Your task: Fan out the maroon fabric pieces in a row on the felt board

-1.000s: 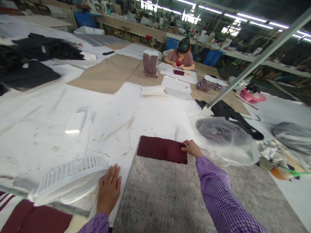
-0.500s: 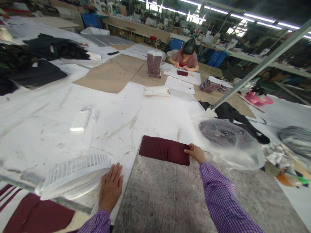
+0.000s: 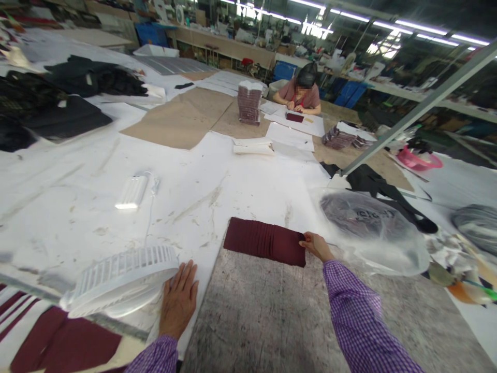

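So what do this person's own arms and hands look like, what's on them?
The left sleeve and right sleeve reach the wrists, in a fine purple-and-white check. The left hand and right hand are bare, with no gloves.

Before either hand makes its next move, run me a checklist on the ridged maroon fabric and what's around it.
1. Right hand on the ridged maroon fabric: ok, pinching its right end.
2. Pinch firm enough: cannot tell.
3. Left hand clear of the fabric: ok, spread beside the white slatted piece.
4. Fabric smooth along its length: not ok, ridges cross its middle.
5. Fabric wholly over the gray board: cannot tell, it hides the board's far edge there.
6. Clear plastic bag apart from the fabric: ok.
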Tool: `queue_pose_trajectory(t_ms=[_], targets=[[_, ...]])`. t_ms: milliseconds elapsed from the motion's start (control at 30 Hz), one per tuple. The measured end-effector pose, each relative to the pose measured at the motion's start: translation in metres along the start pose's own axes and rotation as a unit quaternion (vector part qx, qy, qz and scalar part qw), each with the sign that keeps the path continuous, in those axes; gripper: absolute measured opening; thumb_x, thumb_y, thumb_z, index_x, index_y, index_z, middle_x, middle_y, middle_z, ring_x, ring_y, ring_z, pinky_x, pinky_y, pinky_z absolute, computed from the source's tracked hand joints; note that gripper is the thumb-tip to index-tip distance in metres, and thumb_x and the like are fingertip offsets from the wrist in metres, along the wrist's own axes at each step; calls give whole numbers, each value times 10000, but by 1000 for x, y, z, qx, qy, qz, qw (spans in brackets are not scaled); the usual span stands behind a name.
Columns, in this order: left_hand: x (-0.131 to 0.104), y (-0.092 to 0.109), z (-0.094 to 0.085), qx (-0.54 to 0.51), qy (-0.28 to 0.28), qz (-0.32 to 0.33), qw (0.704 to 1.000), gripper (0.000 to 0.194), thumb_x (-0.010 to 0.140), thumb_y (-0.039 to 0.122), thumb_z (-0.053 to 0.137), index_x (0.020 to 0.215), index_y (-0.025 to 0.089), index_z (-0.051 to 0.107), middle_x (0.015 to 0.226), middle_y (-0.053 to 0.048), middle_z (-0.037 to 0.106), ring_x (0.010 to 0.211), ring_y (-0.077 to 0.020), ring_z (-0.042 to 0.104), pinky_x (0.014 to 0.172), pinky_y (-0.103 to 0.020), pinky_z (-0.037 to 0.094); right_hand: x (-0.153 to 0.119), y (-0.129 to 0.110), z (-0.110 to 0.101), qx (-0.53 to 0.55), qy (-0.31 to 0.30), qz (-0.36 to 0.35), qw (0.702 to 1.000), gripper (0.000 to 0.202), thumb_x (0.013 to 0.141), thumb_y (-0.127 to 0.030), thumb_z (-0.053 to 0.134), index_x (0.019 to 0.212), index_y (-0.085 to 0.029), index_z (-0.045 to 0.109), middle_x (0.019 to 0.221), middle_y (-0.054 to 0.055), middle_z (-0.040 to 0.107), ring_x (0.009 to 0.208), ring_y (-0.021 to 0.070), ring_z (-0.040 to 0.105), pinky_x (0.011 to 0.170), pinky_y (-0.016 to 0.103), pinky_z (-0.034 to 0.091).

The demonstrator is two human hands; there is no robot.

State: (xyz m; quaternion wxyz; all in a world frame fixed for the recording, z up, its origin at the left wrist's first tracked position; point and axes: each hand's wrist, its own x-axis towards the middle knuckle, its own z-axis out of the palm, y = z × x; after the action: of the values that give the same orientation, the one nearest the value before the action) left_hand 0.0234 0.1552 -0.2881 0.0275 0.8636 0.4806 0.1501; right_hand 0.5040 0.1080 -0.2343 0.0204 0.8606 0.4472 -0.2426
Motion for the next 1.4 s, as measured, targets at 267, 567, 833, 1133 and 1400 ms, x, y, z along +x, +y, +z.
queue_pose_trajectory(t_ms=[267,567,833,1133,1400], targets=[[0,1,0,0,-2,1,1000,571,893,266,422,1436,198,260,1422,-95,471,1329,-281,386,1045,-475,276,-2,-3,-1,-16,4,10,1000,237,896,-375,565,934,-147,620,885,25,640,798,161,608,739,343,500],[0,0,0,1,-4,1,1000,562,891,262,427,1429,190,279,1420,-97,474,1328,-281,386,1041,-474,282,-6,-4,1,-15,19,11,1000,234,895,-370,566,957,-149,612,896,28,638,804,164,608,748,352,501],[0,1,-1,-1,-1,-2,1000,534,896,276,413,1413,188,317,1408,-100,489,1315,-280,404,1052,-467,271,-14,-8,14,3,78,40,996,235,889,-330,572,1040,-149,580,891,26,635,808,171,607,746,350,490],[-1,1,1,7,-6,-1,1000,550,896,269,420,1422,178,289,1424,-84,472,1334,-274,371,1041,-477,277,-27,-15,21,4,164,7,986,99,854,-253,594,922,-181,587,854,14,610,717,145,560,610,255,374],[0,1,0,10,-5,1,1000,546,896,274,420,1417,168,297,1421,-87,476,1335,-271,367,1041,-480,282,-35,-16,27,-8,233,4,972,100,850,-303,592,845,-207,568,938,25,562,718,157,547,570,253,307]])
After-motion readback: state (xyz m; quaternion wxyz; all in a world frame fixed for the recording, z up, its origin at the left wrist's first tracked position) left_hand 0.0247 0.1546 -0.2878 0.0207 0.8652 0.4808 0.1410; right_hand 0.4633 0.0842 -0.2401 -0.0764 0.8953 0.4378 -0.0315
